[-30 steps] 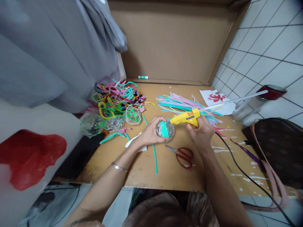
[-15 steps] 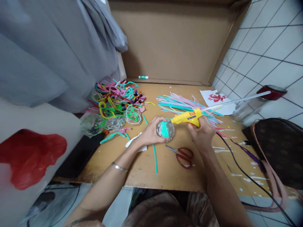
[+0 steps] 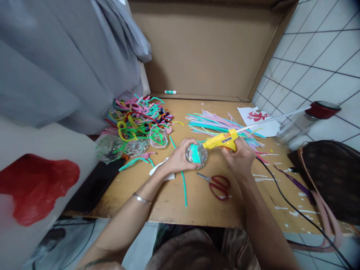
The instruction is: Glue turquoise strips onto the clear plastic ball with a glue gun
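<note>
My left hand [image 3: 181, 155] is closed round a clear, round, glass-like piece [image 3: 204, 157] with a turquoise strip [image 3: 195, 153] across its face. In my right hand [image 3: 240, 155] is a yellow hot glue gun [image 3: 221, 141], with a long translucent glue stick [image 3: 270, 123] running out of its back. The gun's nozzle points left and meets the clear piece beside the strip; whether glue is coming out is too small to tell. Just below lie red-handled scissors [image 3: 218, 185], blades towards the left. A turquoise pipe cleaner [image 3: 184, 189] lies under my left wrist, near a white paper piece [image 3: 161, 168].
A tangle of coloured pipe cleaners [image 3: 137, 118] sits at the left, with clear round pieces [image 3: 109, 148] before it. Straight pipe cleaners [image 3: 210, 122] lie behind the gun. A glass bottle [image 3: 298, 127], brown bag [image 3: 332, 176] and black cord [image 3: 281, 191] are at the right.
The glue gun has shifted very slightly left and down at the clear piece, and its glue stick's far end has moved left. My left hand keeps its place.
</note>
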A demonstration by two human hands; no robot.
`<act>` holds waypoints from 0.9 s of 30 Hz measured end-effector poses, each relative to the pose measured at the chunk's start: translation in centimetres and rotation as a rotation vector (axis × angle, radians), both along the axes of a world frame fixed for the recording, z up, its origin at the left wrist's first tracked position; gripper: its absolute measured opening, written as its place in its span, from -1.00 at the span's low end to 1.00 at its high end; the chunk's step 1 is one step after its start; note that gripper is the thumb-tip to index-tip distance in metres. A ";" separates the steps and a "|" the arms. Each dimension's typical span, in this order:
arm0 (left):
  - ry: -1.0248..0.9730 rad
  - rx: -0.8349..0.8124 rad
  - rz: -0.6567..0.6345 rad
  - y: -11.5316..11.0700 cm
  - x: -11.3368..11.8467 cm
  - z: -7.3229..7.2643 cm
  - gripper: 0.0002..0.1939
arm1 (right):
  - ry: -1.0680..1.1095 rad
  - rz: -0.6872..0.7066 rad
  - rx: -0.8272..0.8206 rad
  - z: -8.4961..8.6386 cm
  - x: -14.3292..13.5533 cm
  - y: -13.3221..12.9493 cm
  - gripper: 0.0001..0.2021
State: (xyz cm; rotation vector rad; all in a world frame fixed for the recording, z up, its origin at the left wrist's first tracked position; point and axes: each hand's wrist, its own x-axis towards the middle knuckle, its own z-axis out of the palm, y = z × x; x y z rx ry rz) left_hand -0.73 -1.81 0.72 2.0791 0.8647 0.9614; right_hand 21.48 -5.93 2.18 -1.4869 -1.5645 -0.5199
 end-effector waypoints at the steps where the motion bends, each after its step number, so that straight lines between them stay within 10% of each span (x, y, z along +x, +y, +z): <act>1: -0.003 0.004 0.000 0.0 0.0 0.0 -0.33 | 0.005 0.001 0.008 0.0 0.0 0.0 -0.87; 27: -0.019 0.030 -0.013 0.1 -0.1 -0.4 -0.32 | 0.018 -0.001 -0.017 -0.4 0.1 0.1 -0.92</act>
